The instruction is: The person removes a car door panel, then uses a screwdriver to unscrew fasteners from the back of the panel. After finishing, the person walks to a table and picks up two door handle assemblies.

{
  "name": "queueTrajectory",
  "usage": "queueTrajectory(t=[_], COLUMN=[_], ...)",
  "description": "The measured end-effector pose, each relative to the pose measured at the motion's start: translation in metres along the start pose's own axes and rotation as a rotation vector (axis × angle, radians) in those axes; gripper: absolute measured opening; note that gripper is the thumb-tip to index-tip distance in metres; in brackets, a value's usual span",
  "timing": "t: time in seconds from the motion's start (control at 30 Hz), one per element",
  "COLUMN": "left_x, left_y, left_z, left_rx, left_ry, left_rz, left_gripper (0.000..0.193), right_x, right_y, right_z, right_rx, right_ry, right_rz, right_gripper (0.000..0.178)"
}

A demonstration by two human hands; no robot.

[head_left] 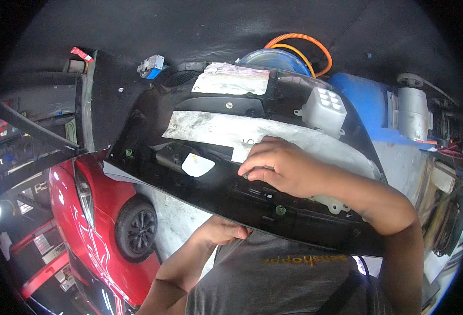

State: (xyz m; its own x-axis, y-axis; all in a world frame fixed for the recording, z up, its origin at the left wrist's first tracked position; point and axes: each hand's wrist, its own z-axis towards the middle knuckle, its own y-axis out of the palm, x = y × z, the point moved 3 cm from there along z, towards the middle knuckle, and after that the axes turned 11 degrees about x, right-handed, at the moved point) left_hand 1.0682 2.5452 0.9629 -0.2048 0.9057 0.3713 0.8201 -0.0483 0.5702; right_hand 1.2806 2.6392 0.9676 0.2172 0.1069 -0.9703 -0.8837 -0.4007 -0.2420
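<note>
A large black car door trim panel (pixel 200 189) lies across in front of me, its back side up. My left hand (pixel 222 231) is closed on its near edge, thumb showing and the other fingers mostly hidden beneath. Over the panel's middle, my right hand (pixel 279 163) has its fingertips pinched together at the surface; whatever is between them is too small and dark to name. White padding sheets (pixel 210 126) cover parts of the panel. A white plastic block (pixel 323 113) is fixed at its far right. Green clips (pixel 280 210) sit along the near side.
A red car (pixel 100 210) with a dark wheel (pixel 137 228) stands at the left. Beyond the panel are an orange hose (pixel 305 38) and a blue round object (pixel 276 60). A blue tank (pixel 360 102) and a grey motor (pixel 414 113) are at the right.
</note>
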Motion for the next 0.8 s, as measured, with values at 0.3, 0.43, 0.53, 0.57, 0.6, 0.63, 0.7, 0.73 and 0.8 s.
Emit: queueTrajectory(t=[0.3, 0.43, 0.53, 0.57, 0.6, 0.63, 0.7, 0.73, 0.8], left_x=[0.007, 0.004, 0.000, 0.000, 0.001, 0.002, 0.004, 0.006, 0.008], left_y=[0.008, 0.002, -0.004, -0.002, 0.000, 0.001, 0.002, 0.003, 0.006], left_z=[0.003, 0.006, 0.007, 0.007, 0.007, 0.007, 0.006, 0.005, 0.005], left_rx=[-0.063, -0.045, -0.036, -0.030, -0.023, -0.006, 0.030, 0.034, 0.043], left_ry=[-0.007, 0.007, -0.008, -0.010, -0.012, -0.011, -0.011, -0.008, 0.000], left_rz=[0.010, 0.055, 0.047, 0.025, 0.003, 0.016, 0.043, 0.048, 0.056], left_gripper=[0.057, 0.079, 0.079, 0.079, 0.080, 0.080, 0.081, 0.081, 0.083], right_x=[-0.009, -0.008, -0.009, -0.008, -0.007, -0.008, -0.009, -0.011, -0.016], right_y=[0.019, 0.021, 0.021, 0.021, 0.021, 0.021, 0.022, 0.023, 0.020], right_z=[0.002, 0.004, 0.006, 0.006, 0.007, 0.007, 0.006, 0.007, 0.009], right_rx=[0.059, 0.034, 0.027, 0.028, 0.031, 0.050, 0.091, 0.080, 0.055], right_ry=[-0.091, -0.087, -0.102, -0.112, -0.121, -0.144, -0.187, -0.203, -0.237], right_rz=[-0.095, -0.113, -0.120, -0.124, -0.127, -0.150, -0.194, -0.236, -0.320], right_gripper=[0.015, 0.016, 0.016, 0.016, 0.016, 0.016, 0.017, 0.019, 0.022])
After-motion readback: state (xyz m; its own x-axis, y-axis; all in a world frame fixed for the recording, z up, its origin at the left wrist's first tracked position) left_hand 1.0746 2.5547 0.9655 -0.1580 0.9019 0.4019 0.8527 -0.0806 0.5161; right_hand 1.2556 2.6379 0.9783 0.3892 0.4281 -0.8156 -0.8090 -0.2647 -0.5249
